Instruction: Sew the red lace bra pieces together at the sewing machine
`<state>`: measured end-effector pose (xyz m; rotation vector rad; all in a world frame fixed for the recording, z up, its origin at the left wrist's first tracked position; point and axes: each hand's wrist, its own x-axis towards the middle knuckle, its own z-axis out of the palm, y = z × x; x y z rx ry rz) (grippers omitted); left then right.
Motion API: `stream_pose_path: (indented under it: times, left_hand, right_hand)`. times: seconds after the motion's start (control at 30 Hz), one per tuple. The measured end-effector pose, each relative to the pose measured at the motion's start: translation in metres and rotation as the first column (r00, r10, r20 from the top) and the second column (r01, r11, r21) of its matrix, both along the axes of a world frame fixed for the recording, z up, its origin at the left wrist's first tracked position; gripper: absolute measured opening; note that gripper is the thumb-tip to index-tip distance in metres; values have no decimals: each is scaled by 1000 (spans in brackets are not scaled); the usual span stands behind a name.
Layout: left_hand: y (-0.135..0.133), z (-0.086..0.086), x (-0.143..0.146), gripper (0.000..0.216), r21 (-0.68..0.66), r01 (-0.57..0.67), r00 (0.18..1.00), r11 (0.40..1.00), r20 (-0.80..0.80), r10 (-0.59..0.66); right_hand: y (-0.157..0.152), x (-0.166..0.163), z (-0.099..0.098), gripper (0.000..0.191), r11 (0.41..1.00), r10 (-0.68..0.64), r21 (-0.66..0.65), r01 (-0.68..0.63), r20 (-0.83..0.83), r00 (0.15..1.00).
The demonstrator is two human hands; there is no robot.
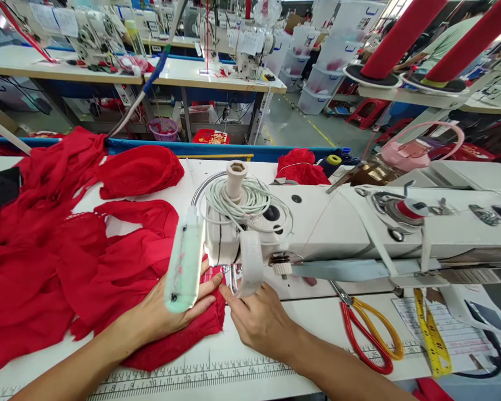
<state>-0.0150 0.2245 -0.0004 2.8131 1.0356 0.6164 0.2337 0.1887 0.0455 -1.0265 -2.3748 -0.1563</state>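
Note:
My left hand lies flat with fingers stretched out on a red fabric piece, pressing it to the table beside the needle area of the white sewing machine. My right hand rests just right of the presser foot, its fingers curled and pinching the fabric's edge there. A pale lamp head hangs in front and hides part of the left fingers and the needle.
A large heap of red fabric covers the table's left. Scissors with red and yellow handles and a yellow tape measure lie to the right. Red thread cones stand at the upper right. Other sewing stations fill the background.

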Motion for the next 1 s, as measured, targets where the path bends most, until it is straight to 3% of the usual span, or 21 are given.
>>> stream_pose_path:
  times: [0.27,0.6,0.87,1.0]
  left_hand:
    - [6,1,-4,44,4,57,997,998,-46,-56]
    - [14,21,-3,40,-64,56,992,996,-108,-62]
    - [-18,38,19,51,40,-24,995,999,-96,28]
    - [-19,36,19,40,18,-13,1000,1000,-26,13]
  right_hand:
    - [0,3,4,37,996,9,-84,-10,-12,1000]
    - [3,3,2,23,991,11,-133,-12,-6,1000]
    - [3,5,2,37,987,13,-160,-21,-55,998]
    - [5,6,2,37,981,4,-194,-19,-75,997]
